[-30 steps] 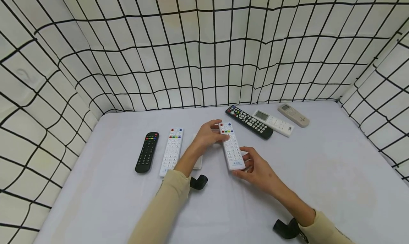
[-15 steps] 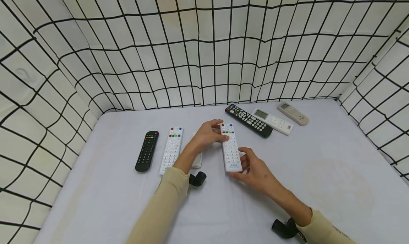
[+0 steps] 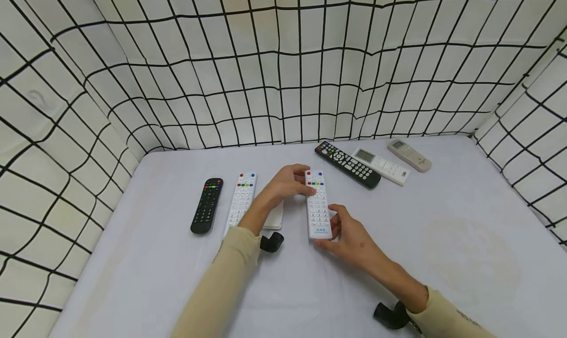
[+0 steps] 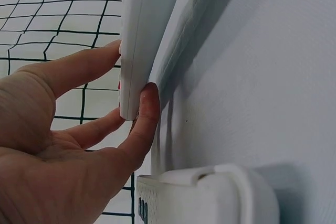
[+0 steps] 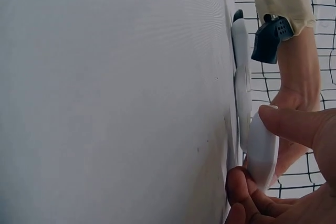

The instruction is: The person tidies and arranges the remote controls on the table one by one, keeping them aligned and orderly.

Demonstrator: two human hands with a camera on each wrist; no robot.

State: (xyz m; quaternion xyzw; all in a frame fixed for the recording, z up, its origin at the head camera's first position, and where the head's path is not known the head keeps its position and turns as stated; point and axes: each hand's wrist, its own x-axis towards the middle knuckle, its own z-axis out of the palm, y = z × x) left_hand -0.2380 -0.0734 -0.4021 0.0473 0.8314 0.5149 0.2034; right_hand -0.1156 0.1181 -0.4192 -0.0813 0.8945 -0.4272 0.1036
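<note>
A white remote control [image 3: 318, 212] with coloured buttons near its top is held between both hands at the middle of the table. My left hand [image 3: 283, 183] pinches its far end, thumb on the button face and fingertips behind. In the left wrist view, a finger of the left hand [image 4: 63, 150] sits between the remote [image 4: 142, 30] and the white cloth. At the near end, my right hand [image 3: 354, 237] grips the remote, its thumb on the bottom edge. The right wrist view shows the remote [image 5: 261, 153] between that hand's thumb [image 5: 291, 124] and curled fingers.
Left lie a black remote [image 3: 206, 206] and another white remote [image 3: 242, 198]. A pale flat remote-like object [image 3: 274, 217] is partly hidden by the left wrist. At the back right are a black remote [image 3: 347, 164], a white one with a display [image 3: 382, 166] and a beige one [image 3: 409, 155]. Black netting [image 3: 279, 87] surrounds the table.
The near end of the held remote has swung left, so it lies straighter away from me. My right hand has shifted slightly left with it; the left hand keeps its pinch.
</note>
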